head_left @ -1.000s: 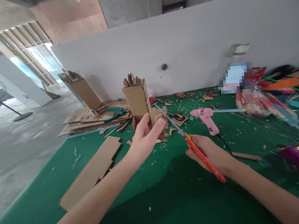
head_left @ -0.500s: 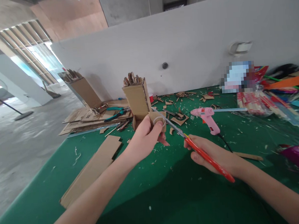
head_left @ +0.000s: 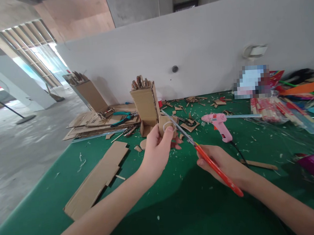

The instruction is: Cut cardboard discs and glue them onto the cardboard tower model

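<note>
My left hand [head_left: 157, 154] is closed on a small piece of cardboard [head_left: 163, 120], with the thumb on its face. A pale ring [head_left: 166, 124] shows on that face, partly covered by the thumb. Scissors with red handles [head_left: 215, 167] are gripped in my right hand [head_left: 222, 158]. Their long metal blades slant up to the left and lie against the right edge of the cardboard; whether they bite into it I cannot tell. Just behind stands an upright cardboard box [head_left: 146, 105] with cardboard strips poking out of its top.
A pink glue gun [head_left: 221, 126] lies to the right. Teal-handled pliers [head_left: 122, 118] rest by stacked cardboard at the left, below a second box [head_left: 92, 96]. A long cardboard piece [head_left: 97, 181] lies front left. Scraps litter the green tabletop [head_left: 156, 199]; bagged sticks [head_left: 268, 109] sit far right.
My left hand has turned a little and shifted right with the cardboard, uncovering a rounded scrap beside it. The scissors' handle end has dropped slightly. The whole view has shifted slightly.
</note>
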The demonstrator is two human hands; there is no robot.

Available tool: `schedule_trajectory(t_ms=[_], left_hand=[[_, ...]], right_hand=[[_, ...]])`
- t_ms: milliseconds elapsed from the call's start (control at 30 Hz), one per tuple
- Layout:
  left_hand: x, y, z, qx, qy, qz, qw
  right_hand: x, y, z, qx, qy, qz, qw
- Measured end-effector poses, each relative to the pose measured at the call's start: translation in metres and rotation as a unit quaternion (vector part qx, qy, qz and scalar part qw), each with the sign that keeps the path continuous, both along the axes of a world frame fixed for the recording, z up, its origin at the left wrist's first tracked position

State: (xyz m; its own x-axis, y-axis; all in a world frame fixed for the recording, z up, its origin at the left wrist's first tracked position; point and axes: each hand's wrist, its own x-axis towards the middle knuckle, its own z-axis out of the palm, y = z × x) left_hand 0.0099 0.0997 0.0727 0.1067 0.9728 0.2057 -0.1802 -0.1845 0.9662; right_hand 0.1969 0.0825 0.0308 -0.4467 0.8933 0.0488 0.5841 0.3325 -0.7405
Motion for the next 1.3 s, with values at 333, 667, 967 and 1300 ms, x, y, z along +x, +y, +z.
schedule_trajectory(t_ms=[333,667,967,1300], left_hand=[[-0.017,0.006,0.01,0.058,0.14,-0.082,0.985],[-0.019,0.005,0.018,0.035,0.173,-0.091,0.98],[-0.004,0.001,0.008,0.006,0.047,-0.018,0.999],[-0.013,0.002,0.015,0.054,0.149,-0.065,0.985]], right_hand=[[0.004,-0.003,0.006,-0.009,0.048,0.043,0.998],[0.002,0.003,-0.01,-0.042,0.057,0.013,0.997],[0.001,0.0,-0.009,-0.033,0.059,0.021,0.998],[0.002,0.0,0.0,-0.003,0.048,0.032,0.998]])
